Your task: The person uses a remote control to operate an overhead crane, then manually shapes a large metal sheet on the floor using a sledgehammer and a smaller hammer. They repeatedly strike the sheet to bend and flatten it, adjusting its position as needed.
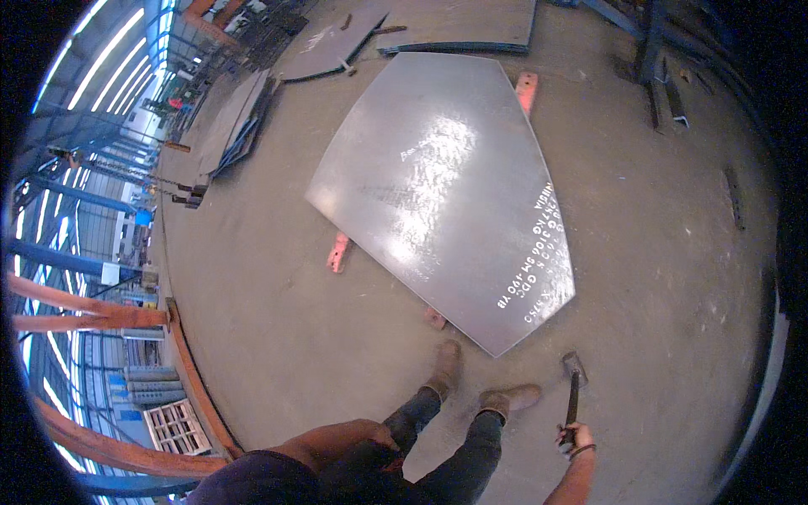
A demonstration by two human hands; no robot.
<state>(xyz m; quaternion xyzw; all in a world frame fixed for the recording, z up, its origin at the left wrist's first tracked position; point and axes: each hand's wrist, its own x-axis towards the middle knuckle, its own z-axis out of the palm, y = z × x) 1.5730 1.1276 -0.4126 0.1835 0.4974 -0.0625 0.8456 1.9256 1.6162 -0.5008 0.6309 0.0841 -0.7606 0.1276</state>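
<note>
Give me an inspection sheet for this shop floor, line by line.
Surface: concrete floor, dusty, scuffed.
Job's things: hammer in the right hand, head pointing down toward the floor; large grey steel plate lying raised on orange blocks, white lettering along one edge.
Clutter: more steel plates stacked on the floor at left and farther back.
Grips: right closed on the hammer handle; left hand resting by the thigh, its state unclear.
Cables: nothing seen.
Surroundings: orange beams, blue frames, a white pallet at left.

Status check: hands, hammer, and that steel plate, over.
Right hand gripping hammer, head hanging down near the floor. Left hand empty, by the thigh. Large steel plate flat on red blocks, just ahead of boots.
</note>
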